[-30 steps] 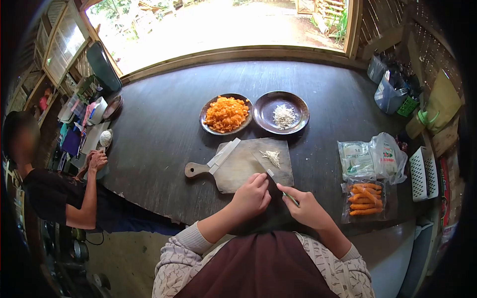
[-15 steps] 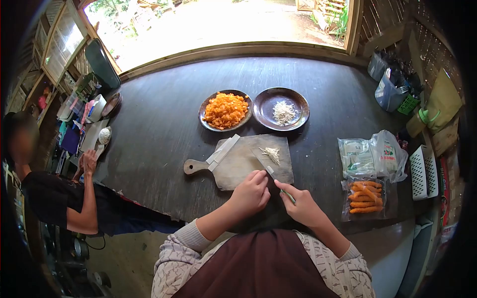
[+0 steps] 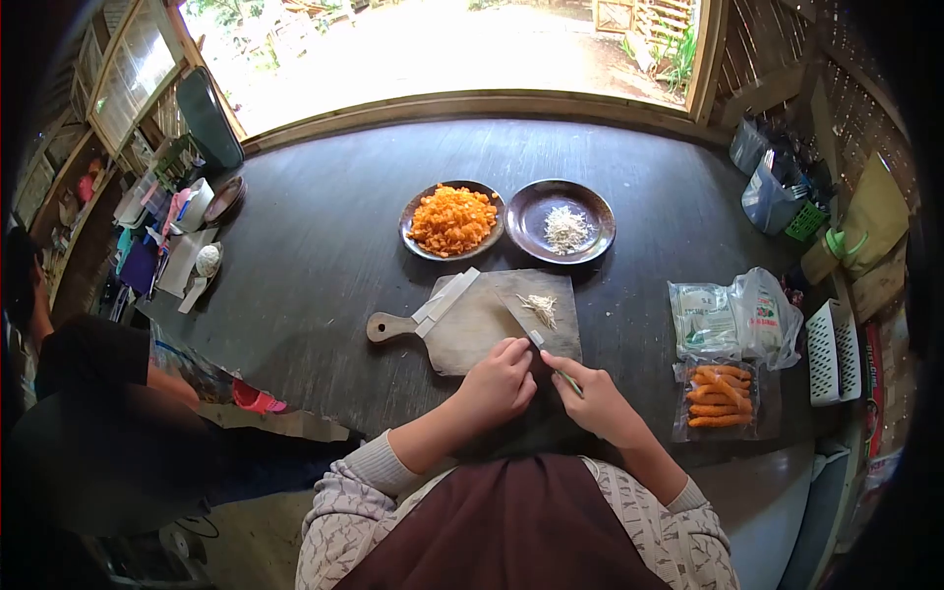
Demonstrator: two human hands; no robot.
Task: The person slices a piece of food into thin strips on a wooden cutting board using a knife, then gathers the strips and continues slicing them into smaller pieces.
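Observation:
In my right hand (image 3: 595, 398) is a knife (image 3: 515, 315) with a green handle, its blade slanting over the wooden cutting board (image 3: 472, 339). My left hand (image 3: 497, 379) is beside the blade at the board's near edge, fingers curled together; what they hold, if anything, is hidden. A small white piece (image 3: 537, 337) shows at the blade near the fingers. Thin white strips (image 3: 539, 310) lie in a loose pile right of the blade. Long white slabs (image 3: 447, 300) rest near the board's handle.
Beyond the board stand a plate of chopped orange pieces (image 3: 452, 218) and a plate (image 3: 526, 221) with white shreds. Packets (image 3: 706, 315), bagged orange sticks (image 3: 721, 395) and a white basket (image 3: 834, 352) are on the right. At the left, another person (image 3: 108, 413) is beside the table.
The other person has drawn their hands off the table and shifted lower, towards the near left. My hands and the knife are nearly where they were; the view has shifted slightly.

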